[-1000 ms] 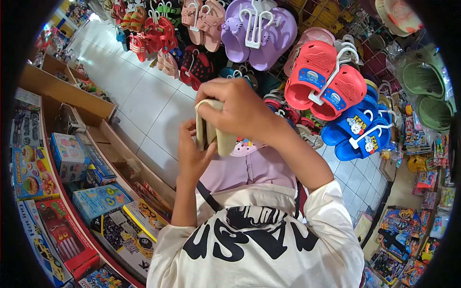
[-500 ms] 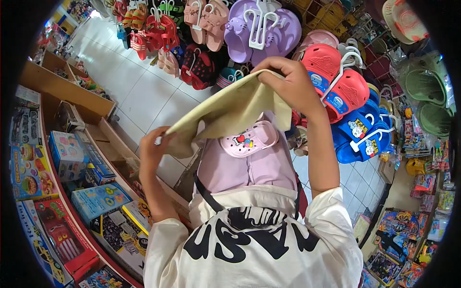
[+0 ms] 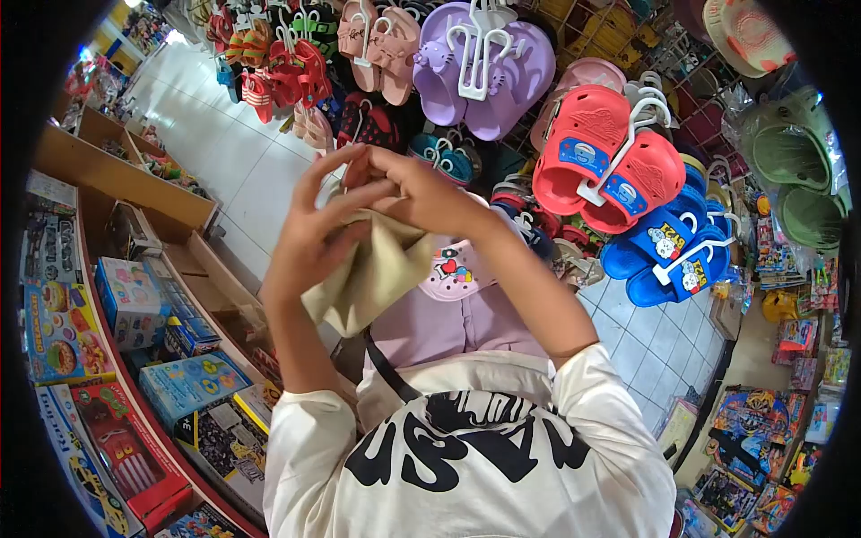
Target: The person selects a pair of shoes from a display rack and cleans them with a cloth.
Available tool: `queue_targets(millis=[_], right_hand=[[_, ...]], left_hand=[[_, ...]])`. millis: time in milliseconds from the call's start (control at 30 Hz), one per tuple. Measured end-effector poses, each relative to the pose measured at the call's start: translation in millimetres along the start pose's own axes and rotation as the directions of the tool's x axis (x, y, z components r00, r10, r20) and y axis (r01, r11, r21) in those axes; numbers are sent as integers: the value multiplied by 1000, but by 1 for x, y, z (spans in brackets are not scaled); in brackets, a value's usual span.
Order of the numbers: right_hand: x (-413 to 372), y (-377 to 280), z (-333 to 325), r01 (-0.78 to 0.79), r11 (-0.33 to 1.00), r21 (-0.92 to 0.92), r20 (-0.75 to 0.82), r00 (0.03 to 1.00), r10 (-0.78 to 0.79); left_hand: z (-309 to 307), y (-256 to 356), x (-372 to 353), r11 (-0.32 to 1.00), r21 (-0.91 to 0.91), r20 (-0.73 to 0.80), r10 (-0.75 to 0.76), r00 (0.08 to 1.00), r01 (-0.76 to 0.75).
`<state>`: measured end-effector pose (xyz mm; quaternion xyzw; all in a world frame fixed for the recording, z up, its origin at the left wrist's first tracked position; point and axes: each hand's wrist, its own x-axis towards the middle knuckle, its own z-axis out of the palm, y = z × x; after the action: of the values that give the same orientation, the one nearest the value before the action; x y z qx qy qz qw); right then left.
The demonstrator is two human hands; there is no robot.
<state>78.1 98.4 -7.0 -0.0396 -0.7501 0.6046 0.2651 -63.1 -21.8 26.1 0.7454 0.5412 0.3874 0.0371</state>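
Note:
A pale yellow-beige cloth (image 3: 381,278) hangs bunched below my hands, over my lap. My right hand (image 3: 417,193) is closed on its upper part, fingers pointing left. My left hand (image 3: 327,224) is beside it with fingers apart, their tips reaching over the right hand's fingers; its thumb is blurred in front of the cloth. A pink clog (image 3: 453,282) with a heart and colourful charms rests on my lap, partly covered by my right forearm and the cloth.
Red clogs (image 3: 583,143), blue slippers (image 3: 668,242) and lilac slippers (image 3: 439,81) hang on a rack ahead. Boxed toys (image 3: 193,386) fill shelves on the left. Packaged toys (image 3: 753,417) line the right side. White tiled floor (image 3: 260,179) lies beyond.
The cloth was stretched between my hands and is now gathered and hanging. My right hand moved left and down; my left hand rose to meet it.

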Motion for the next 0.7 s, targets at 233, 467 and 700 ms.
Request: queue_targets(millis=[233,467,700], right_hand=[[-42,28,-26,-154,965,211,-245,948,205],[-91,-8,1,-21,918,-397,-7,1000,20],[-89,-13,-8,21,652,-758,91,993,74]], left_hand=[[40,-28,-41,978,-176,31,-110,993,114],[43,-16,-35,990,-79,-168,-126,978,114],[30,-21,-38,1000,-6,148,-5,989,6]])
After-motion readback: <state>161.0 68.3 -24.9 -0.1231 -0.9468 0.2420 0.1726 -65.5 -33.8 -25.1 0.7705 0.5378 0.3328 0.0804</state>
